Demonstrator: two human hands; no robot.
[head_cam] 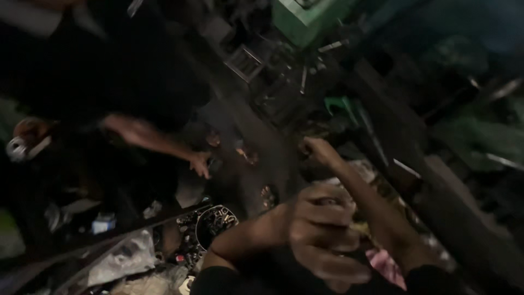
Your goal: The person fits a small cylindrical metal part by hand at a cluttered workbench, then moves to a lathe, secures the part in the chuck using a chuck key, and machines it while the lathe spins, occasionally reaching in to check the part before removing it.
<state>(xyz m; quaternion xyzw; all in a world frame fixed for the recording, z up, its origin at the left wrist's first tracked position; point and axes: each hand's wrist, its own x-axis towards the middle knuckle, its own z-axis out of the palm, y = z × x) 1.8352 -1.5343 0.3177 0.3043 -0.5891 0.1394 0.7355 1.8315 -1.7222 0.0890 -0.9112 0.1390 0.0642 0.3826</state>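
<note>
The scene is dark and blurred. My left hand [322, 237] is close to the camera at the bottom centre, with its fingers curled; whether anything is inside them I cannot make out. My right hand [318, 148] is stretched forward over a dark, cluttered floor, its fingers bunched and pointing up-left. What it touches is hidden in shadow. Another person's hand [201, 164] reaches in from the left, its forearm coming from a dark-clothed body at the upper left.
A round bowl of small metal parts [215, 224] lies beside my left forearm. A crumpled plastic bag [123, 257] is at the lower left, a pink cloth [385, 265] at the lower right. A green box [300, 19] and a square metal frame [245, 63] lie farther off.
</note>
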